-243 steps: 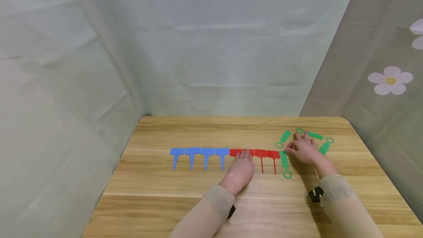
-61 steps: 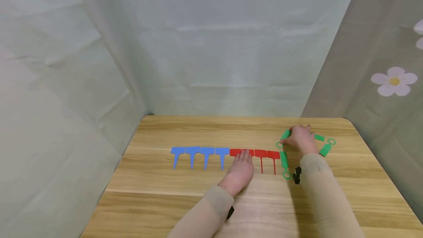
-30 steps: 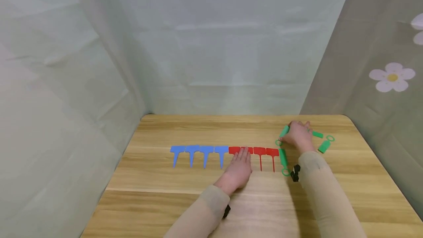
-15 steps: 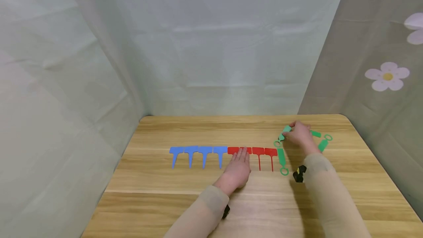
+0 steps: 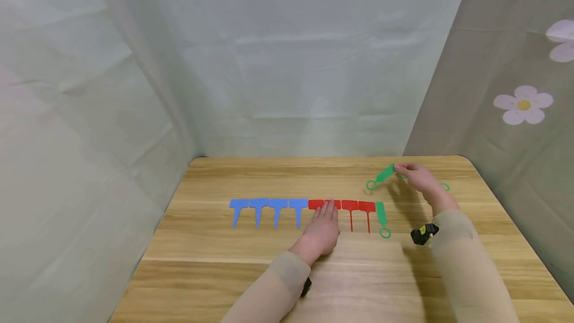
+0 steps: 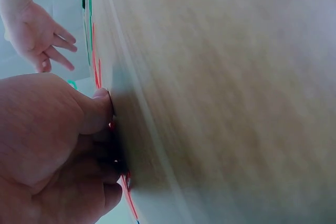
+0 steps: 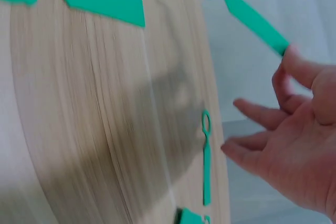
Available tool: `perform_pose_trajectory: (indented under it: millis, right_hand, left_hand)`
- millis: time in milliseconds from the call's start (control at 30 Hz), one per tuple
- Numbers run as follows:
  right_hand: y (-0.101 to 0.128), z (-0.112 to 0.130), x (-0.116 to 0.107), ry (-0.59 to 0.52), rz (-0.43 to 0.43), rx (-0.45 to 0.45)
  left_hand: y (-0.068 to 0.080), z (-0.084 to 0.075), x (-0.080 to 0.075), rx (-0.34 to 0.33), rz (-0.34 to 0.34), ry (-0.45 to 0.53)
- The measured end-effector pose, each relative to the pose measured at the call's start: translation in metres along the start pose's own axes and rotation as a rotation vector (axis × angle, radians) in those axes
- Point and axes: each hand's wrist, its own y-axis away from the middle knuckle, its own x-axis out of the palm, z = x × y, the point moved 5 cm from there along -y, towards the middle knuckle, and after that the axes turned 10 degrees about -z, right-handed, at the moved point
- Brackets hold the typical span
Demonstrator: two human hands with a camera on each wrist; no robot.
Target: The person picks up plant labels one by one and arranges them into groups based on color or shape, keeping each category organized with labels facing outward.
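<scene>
My right hand (image 5: 420, 179) pinches the plain end of a green plant label with a ring tail (image 5: 385, 173), thumb against forefinger. The label hangs above the table, ring toward the left; the right wrist view shows the same green label (image 7: 257, 23) raised, the other fingers spread. My left hand (image 5: 322, 231) lies with straight fingers on two red T-shaped plant labels (image 5: 333, 204), covering their stems. Right of it are two more red labels (image 5: 358, 206). A flat green ring label (image 5: 381, 213) ends the row, its ring toward me.
Several blue T-shaped plant labels (image 5: 278, 204) form the left part of the row. Beyond my right hand lie further green labels (image 7: 207, 171), mostly hidden by it in the head view. Cloth walls (image 5: 314, 88) border the wooden table (image 5: 215, 283).
The right hand has lifted a green label from the back right of the table and moved slightly right, turning its wrist. My left hand has stayed on the red labels.
</scene>
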Motion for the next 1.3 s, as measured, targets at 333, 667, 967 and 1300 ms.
perform_pose_trajectory:
  millis: [333,667,967,1300]
  right_hand:
    - [0.016,-0.01,-0.024,0.061,0.104,-0.171]
    - [0.029,-0.023,-0.027,0.242,0.309,-0.183]
    - [0.027,-0.028,-0.019,0.287,0.293,-0.18]
    - [0.017,-0.029,-0.009,0.245,0.186,-0.248]
  left_hand:
    - [-0.001,-0.001,-0.002,-0.011,0.008,-0.001]
    - [-0.002,-0.002,0.0,-0.013,0.002,-0.002]
    - [-0.001,-0.005,0.0,-0.012,0.004,-0.014]
    - [-0.001,-0.005,0.0,-0.008,0.001,-0.027]
